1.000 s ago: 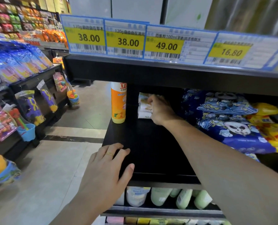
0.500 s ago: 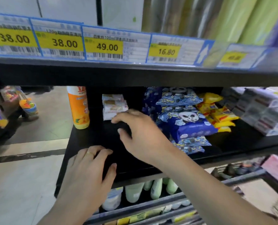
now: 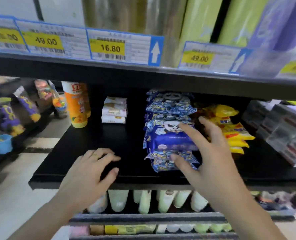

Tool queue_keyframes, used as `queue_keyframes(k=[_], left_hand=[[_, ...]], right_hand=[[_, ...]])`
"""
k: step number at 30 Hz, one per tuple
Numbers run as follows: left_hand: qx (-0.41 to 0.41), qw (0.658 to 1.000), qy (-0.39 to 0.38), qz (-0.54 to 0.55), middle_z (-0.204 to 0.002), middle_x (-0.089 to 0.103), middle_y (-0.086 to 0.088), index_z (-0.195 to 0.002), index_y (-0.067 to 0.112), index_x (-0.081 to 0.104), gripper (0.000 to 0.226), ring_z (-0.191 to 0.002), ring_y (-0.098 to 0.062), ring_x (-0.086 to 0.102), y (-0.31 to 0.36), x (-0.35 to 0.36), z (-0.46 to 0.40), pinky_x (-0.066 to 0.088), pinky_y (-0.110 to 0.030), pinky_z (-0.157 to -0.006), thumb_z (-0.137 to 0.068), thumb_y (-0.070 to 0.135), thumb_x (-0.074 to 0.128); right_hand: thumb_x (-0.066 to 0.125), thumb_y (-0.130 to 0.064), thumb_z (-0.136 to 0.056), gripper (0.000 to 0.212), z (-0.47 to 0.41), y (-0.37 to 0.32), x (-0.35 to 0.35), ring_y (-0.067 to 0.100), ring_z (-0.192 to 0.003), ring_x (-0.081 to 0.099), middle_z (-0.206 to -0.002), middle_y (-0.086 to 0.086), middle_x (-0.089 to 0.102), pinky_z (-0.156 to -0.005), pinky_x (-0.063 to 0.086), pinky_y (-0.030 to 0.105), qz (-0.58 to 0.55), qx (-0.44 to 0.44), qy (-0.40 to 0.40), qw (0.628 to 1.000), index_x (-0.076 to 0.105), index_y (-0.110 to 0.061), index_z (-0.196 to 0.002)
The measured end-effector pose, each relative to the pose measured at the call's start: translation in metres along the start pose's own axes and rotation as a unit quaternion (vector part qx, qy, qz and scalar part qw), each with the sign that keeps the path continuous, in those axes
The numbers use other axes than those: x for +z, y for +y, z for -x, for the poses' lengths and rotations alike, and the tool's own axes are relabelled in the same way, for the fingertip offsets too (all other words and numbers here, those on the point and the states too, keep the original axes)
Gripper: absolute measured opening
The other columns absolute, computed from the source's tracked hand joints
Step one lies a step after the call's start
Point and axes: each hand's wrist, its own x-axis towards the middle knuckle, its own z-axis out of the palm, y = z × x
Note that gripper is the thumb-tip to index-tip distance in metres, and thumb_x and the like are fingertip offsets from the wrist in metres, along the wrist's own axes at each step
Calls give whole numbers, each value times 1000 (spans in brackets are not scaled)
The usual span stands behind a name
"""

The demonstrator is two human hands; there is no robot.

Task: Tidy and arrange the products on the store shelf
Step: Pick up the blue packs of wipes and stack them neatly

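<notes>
From the head view, a black shelf [image 3: 95, 153] runs across the middle of the scene, with a row of price tags [image 3: 107, 46] on the edge of the shelf above it. The left hand [image 3: 90, 172] rests palm down on the near left part of the shelf, its fingers [image 3: 109, 157] relaxed and slightly spread, holding nothing. The right hand [image 3: 211, 153] reaches toward a stack of blue panda-print packs [image 3: 168, 122] standing mid-shelf; its fingers are spread wide, one fingertip over the top front pack and the thumb low against the near end of the stack, though the blur hides whether they actually touch. Just right of the blue stack lies a pile of yellow packs [image 3: 233, 134], partly behind the right hand. To the far left of the shelf stands an upright orange bottle [image 3: 77, 106], and right of it, apart from both the bottle and the blue stack, sits a small stack of white packs [image 3: 114, 110]. At the far right are grey and white boxes [image 3: 280, 129], blurred. On the shelf below, pale green and white bottles [image 3: 143, 200] stand in a row. Tall rolls in silver and green [image 3: 192, 23] stand on the top shelf.
</notes>
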Motion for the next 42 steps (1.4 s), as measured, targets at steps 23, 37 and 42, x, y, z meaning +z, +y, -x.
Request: queue_keyframes(k=[23, 37, 42], left_hand=[[-174, 761, -58, 622, -114, 79, -5, -115, 29, 76, 51, -103, -22, 77, 112, -57, 6, 63, -27, -77, -69, 51, 84], [-120, 783, -14, 610, -114, 80, -2, -121, 21, 68, 50, -104, -21, 77, 99, -71, 36, 59, -20, -81, -74, 22, 85], [-94, 785, -22, 612, -118, 78, -2, -114, 35, 73, 44, -108, -21, 76, 96, -72, 42, 59, -23, -87, -71, 33, 84]], right_hand=[[84, -23, -81, 62, 36, -13, 24, 18, -139, 48, -154, 1, 39, -106, 49, 30, -177, -151, 109, 966, 63, -38, -138], [74, -61, -75, 55, 37, -32, -8, 17, -107, 69, -123, -11, 72, -97, 57, 48, -487, 105, -110, 860, 67, -42, -126], [78, -48, -79, 39, 35, -41, -1, 11, -113, 70, -123, -10, 74, -95, 56, 24, -525, 94, -205, 821, 68, -42, -117]])
